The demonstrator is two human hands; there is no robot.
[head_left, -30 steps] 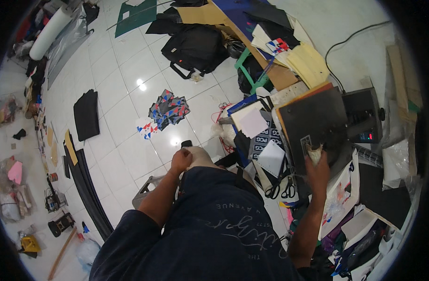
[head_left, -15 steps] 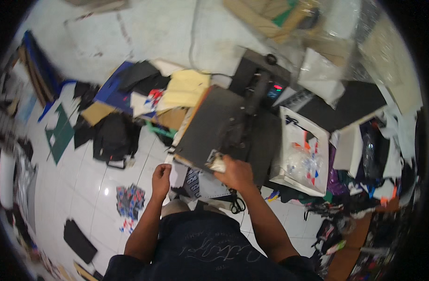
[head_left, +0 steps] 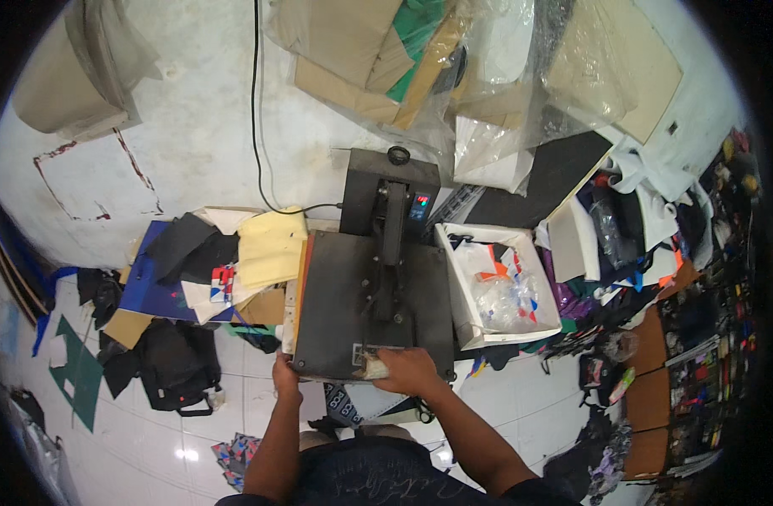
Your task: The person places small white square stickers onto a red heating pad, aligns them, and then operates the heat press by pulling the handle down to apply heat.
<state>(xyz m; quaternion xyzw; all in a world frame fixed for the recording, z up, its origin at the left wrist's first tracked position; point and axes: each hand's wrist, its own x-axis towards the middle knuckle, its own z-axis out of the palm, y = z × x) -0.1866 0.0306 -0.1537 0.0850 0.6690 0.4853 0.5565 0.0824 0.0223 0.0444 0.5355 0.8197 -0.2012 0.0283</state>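
A dark grey heat press (head_left: 336,295) stands in front of me, its wide flat plate lowered or nearly so; the gap beneath it is hidden. My right hand (head_left: 407,371) is wrapped round the press's front handle (head_left: 375,366), which is covered in pale material. My left hand (head_left: 286,376) is at the plate's near left corner, fingers drawn together; what they pinch, if anything, is hidden. Along the plate's left side shows a layered orange and pale edge (head_left: 295,312). Below the front edge lie dark patterned sheets (head_left: 344,405) and black scissor handles (head_left: 424,411).
A white open box (head_left: 543,331) with plastic-wrapped pieces stands right of the press. Yellow cloth (head_left: 268,249) and dark fabric lie left of it. A black cable (head_left: 257,110) runs up the wall. A black bag (head_left: 178,363) sits on the tiled floor; cluttered shelves line the right.
The view has turned and shifted. My left hand has moved up to the plate's near left corner. The dark surface seen right of the plate is now covered; my right hand stays on the handle.
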